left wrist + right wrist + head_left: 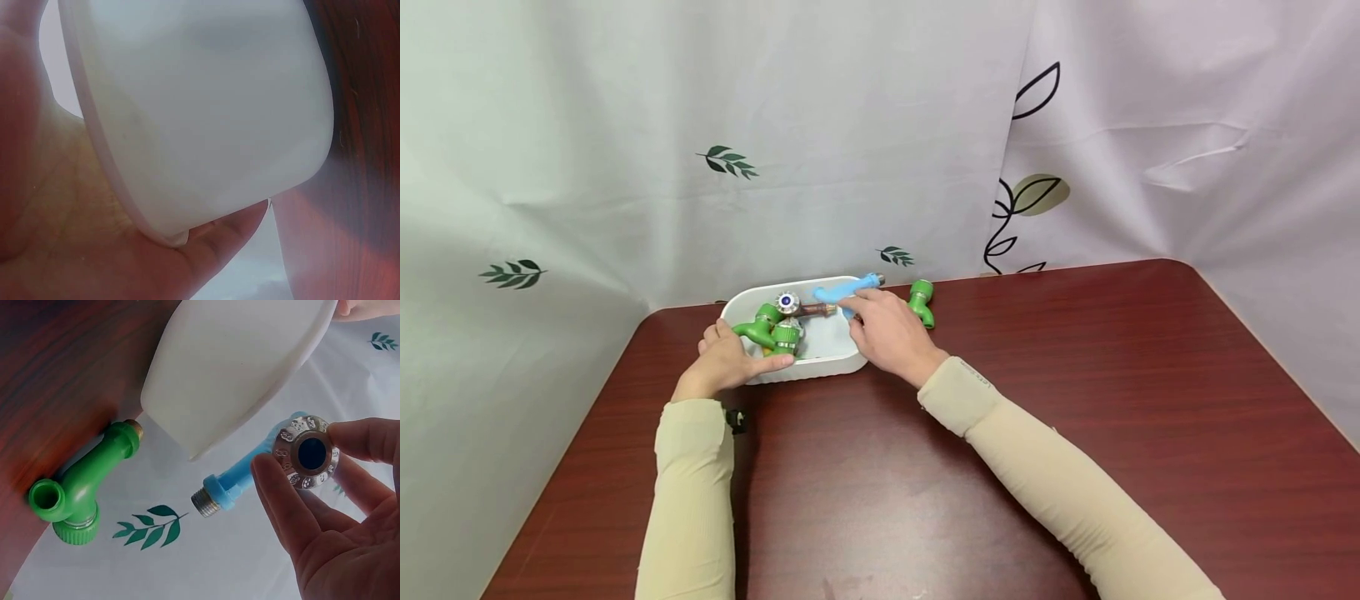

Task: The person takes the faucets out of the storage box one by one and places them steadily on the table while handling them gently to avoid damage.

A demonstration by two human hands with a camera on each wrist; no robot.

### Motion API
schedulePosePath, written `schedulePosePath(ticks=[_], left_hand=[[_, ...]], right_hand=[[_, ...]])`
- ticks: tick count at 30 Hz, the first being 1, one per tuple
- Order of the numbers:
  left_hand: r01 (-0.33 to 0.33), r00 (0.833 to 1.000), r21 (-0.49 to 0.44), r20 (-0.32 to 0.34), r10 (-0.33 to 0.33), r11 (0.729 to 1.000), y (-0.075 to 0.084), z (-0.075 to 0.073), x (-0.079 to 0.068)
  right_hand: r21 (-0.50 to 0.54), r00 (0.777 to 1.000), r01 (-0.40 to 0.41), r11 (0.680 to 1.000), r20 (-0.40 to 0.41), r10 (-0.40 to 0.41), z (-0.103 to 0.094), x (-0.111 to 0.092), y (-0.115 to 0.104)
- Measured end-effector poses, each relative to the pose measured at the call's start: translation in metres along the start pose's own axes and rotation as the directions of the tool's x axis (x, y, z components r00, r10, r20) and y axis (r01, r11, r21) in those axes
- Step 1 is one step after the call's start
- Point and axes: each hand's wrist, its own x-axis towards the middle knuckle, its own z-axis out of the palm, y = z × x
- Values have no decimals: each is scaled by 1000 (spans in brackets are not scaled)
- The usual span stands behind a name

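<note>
A white plastic basin (842, 365) stands near the table's back edge. My left hand (718, 364) grips its left end, thumb along the front rim; the left wrist view shows the palm against the basin (219, 112). Over the basin's right end, my right hand (897, 335) holds a light-blue faucet (850, 288). In the right wrist view its fingers and thumb pinch the faucet's silver knob (283, 455), and the threaded end points away. Inside the basin lie green faucets (754, 332) and a silver-knobbed faucet (787, 302) with a brownish pipe end, partly overlapping.
Just right of the basin, another green faucet (921, 302) is on the dark red wooden table (880, 483). A pale curtain (820, 150) with leaf prints hangs close behind the table. A small dark object (737, 420) shows beside the left sleeve.
</note>
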Motion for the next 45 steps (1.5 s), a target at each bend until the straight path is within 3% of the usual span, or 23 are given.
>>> schedulePosePath(ticks=[22, 34, 45], left_hand=[[5, 1000, 8, -2, -5, 1000, 0, 1, 1], [4, 1000, -1, -3, -4, 1000, -2, 1, 1], [-3, 1000, -11, 8, 3, 1000, -2, 1, 1]], right_hand=[[30, 996, -51, 998, -69, 53, -15, -17, 19], [42, 991, -56, 998, -116, 60, -13, -24, 31], [75, 984, -134, 988, -107, 142, -19, -26, 36]])
